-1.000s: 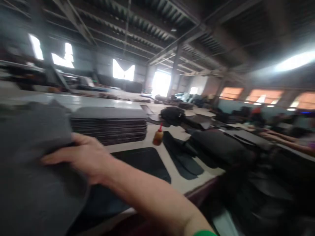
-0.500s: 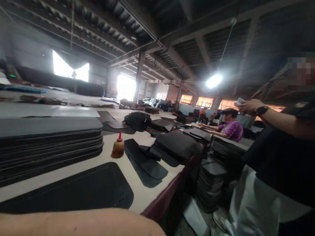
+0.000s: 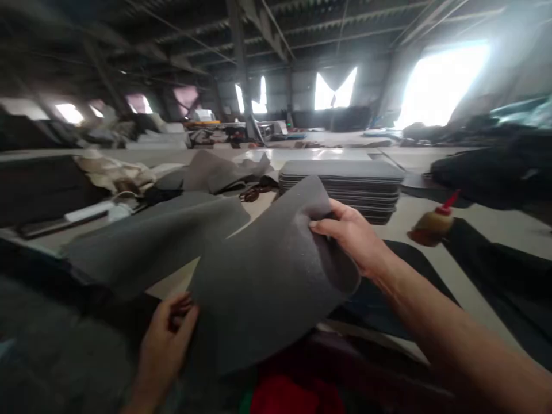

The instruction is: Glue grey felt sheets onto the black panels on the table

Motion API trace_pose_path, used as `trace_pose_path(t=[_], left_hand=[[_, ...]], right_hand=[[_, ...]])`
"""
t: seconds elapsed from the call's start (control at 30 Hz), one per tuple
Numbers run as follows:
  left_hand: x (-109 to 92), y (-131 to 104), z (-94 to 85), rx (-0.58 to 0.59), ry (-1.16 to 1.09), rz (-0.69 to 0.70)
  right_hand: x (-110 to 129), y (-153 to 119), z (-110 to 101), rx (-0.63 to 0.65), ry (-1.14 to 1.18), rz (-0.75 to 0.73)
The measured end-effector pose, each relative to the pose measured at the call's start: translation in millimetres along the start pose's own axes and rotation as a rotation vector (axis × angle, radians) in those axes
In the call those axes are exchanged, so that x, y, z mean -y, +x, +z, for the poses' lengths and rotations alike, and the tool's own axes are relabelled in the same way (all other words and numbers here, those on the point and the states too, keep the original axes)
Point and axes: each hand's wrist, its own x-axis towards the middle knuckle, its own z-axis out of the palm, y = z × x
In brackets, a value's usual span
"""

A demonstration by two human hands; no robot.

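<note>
Right hand [image 3: 356,238] clamped on broad dark-grey felt-like sheet [image 3: 263,282] | left hand [image 3: 164,339] at its edge, grip unclear | advisable: support both sides evenly, avoiding creases

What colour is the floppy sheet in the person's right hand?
Plain dark grey: the broad, floppy sheet shows best in the head view.

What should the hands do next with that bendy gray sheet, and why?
Maybe the left hand should make sure it has a firm pinch on the gray sheet. The right hand holds the other side, where the sheet curls. The left hand is right by the near edge, but its grip isn't clear. Two firm holds would probably keep it steadier.
</note>
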Motion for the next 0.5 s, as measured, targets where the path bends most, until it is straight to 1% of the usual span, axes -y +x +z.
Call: trace_pose_path(t=[0.03, 0.1, 0.17, 0.23, 0.3, 0.37, 0.43, 0.5], left_hand=[[0, -4, -1.3, 0.033, 0.003, 0.021], [-2, -7, 2.9, 0.035, 0.072, 0.078], [-1, -5, 6.6, -0.024, 0.145, 0.105], [4, -2, 5.7, -0.080, 0.185, 0.070], [10, 1, 1.9, -0.087, 0.136, -0.066], [11, 0, -1.4, -0.036, -0.021, -0.293], [2, -6, -3.2, 0.098, -0.254, -0.539], [-16, -14, -5.1, 0.251, -0.463, -0.736]], right_hand=[[1, -1, -2, -0.005, -0.005, 0.023], [3, -4, -3, -0.008, -0.018, 0.045], [4, -8, -2, -0.012, -0.042, 0.046], [3, -9, -3, -0.014, -0.052, 0.042], [1, -9, -5, -0.008, -0.065, 0.039], [-2, -9, -9, 0.011, -0.086, 0.031], [-4, -10, -14, 0.021, -0.126, 0.002], [-4, -11, -21, 0.022, -0.197, -0.047]])
